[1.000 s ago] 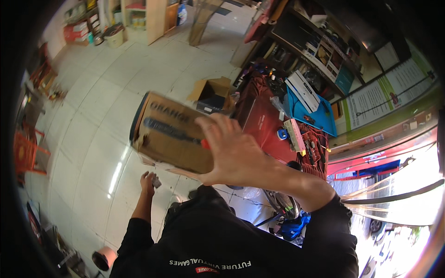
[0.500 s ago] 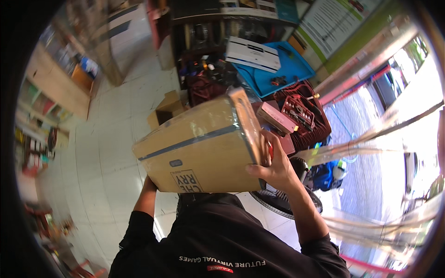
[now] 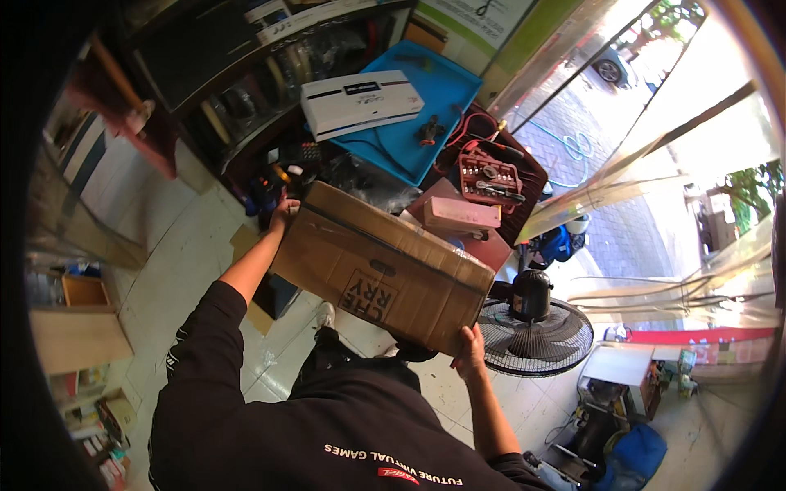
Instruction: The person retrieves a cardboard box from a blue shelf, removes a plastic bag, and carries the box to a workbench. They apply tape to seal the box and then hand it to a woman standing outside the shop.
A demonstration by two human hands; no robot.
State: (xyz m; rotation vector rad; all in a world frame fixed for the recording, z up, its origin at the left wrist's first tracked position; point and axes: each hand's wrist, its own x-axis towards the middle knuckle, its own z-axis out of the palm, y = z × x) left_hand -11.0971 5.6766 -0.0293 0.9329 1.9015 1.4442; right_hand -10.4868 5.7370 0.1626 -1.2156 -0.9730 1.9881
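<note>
A large brown cardboard box (image 3: 327, 254) is held up in front of my body, slanting down to the right. My left hand (image 3: 285, 211) grips its far left corner, with the fingers partly hidden behind the edge. At the near right corner, my right hand (image 3: 469, 352) is closed round the box, thumb on the outer side and the other fingers mostly out of sight. Clear tape shines along the box's far edge. Just beyond the box lie a pink oblong box (image 3: 461, 214) and a red socket tool case (image 3: 491, 178) with its sockets showing.
A black fan (image 3: 536, 335) stands right of the box, close to my right hand. Beyond are a blue tray (image 3: 442, 82) and a white flat box (image 3: 360, 102) on it. An open carton (image 3: 250, 245) sits on the tiled floor at left. Clear plastic curtains (image 3: 655, 164) hang at right.
The box has turned, its right end swinging toward me. My left hand has gone from its near underside to the far left corner, my right hand to the near right corner. The view has turned.
</note>
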